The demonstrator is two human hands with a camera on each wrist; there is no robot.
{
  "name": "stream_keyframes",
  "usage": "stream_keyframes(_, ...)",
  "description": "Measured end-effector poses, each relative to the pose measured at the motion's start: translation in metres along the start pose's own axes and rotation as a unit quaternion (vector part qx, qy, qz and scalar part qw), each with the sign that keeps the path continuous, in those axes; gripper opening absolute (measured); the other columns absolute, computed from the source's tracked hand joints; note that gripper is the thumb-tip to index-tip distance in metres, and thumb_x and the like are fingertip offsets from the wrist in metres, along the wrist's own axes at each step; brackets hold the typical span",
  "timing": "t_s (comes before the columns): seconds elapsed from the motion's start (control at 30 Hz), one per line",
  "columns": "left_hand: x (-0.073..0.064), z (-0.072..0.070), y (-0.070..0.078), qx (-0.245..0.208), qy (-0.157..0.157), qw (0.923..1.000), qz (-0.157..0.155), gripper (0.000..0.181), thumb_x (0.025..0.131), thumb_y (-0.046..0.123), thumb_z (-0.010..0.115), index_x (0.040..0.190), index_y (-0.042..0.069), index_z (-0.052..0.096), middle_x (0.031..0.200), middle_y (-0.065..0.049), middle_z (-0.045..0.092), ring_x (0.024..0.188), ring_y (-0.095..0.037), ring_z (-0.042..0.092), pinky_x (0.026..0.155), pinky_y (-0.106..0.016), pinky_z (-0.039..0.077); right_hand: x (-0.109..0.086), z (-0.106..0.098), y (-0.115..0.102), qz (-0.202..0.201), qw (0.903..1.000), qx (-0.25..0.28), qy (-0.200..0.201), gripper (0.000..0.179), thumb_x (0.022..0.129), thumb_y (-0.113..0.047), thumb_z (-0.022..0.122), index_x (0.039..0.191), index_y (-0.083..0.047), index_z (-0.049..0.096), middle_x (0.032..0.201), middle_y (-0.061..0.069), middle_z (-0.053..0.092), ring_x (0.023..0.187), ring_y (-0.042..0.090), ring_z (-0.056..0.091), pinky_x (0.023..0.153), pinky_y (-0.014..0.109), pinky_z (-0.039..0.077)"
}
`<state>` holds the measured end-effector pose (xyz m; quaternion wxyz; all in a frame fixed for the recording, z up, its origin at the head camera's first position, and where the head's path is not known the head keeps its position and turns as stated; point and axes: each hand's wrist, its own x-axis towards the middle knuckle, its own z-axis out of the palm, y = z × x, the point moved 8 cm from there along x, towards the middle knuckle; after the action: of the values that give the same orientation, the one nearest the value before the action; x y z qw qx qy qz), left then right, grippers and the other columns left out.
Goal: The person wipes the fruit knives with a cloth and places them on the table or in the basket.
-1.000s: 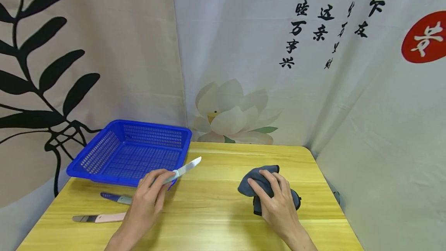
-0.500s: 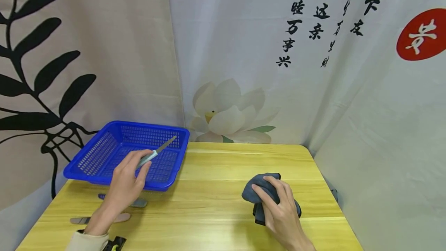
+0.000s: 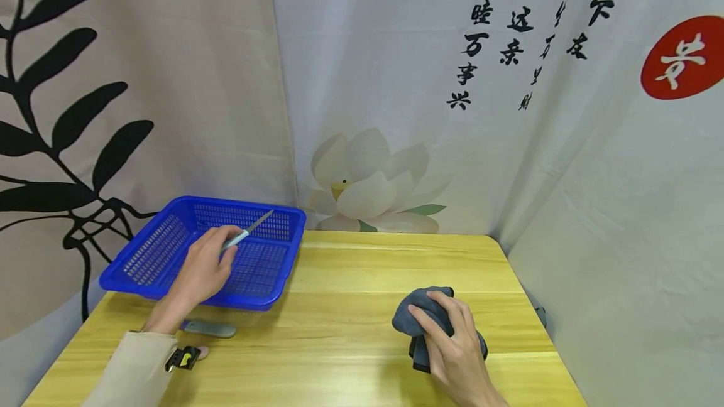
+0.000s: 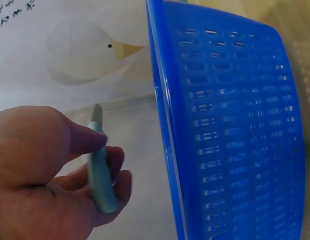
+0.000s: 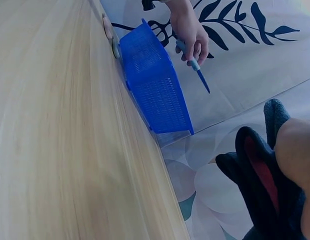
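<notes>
My left hand [image 3: 206, 265] pinches a small knife [image 3: 236, 238] by its pale blue handle, over the blue plastic basket [image 3: 266, 297]. The blade points away, up and to the right. In the left wrist view, thumb and fingers close round the knife handle [image 4: 101, 182], beside the basket wall [image 4: 230, 130]. My right hand [image 3: 458, 347] grips a bunched dark grey-blue cloth [image 3: 421, 309] at the right of the table. The right wrist view shows folds of this cloth [image 5: 255, 175] with a reddish inner side.
Below the basket, partly covered by the left arm, lies a knife with a grey-green handle [image 3: 209, 329]. The end of a pink handle [image 3: 203, 352] shows beside the wrist strap. The wooden table [image 3: 339, 331] meets a printed curtain [image 3: 384, 80] at the back.
My left hand has carried the knife left and forward, from beside the basket's front right corner to over the basket. The right hand keeps its grip on the cloth, moving only slightly.
</notes>
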<state>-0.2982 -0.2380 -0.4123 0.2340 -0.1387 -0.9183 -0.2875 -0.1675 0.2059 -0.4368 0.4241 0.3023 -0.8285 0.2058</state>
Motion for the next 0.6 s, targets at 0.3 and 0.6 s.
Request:
stream_keyframes(0.3,0.003,0.013,-0.009,-0.002,-0.085,0.9954,-0.043,0.052,0.112,0.013,0.070,0.159,-0.005,0.054,0.158,-0.036,0.057,0.145,-0.059,0.055,0.115,-0.079,0.047,-0.003,0.004,0.001,0.005,0.9999,0.001,-0.009,0.041,0.123,-0.030,0.044,0.140,-0.022,0.080,0.145,0.020,0.070,0.124,0.038,0.063,0.121,0.026,0.040)
stream_keyframes(0.6,-0.017,0.003,0.004,0.020,-0.052,0.9984,0.004,0.066,0.109,0.031,0.078,0.163,0.002,0.053,0.163,-0.034,0.053,0.153,-0.060,0.046,0.121,-0.085,0.033,-0.005,0.008,0.003,0.012,0.9998,0.008,-0.015,0.040,0.123,-0.029,0.044,0.140,-0.023,0.080,0.146,0.019,0.070,0.125,0.038,0.062,0.122,0.024,0.039)
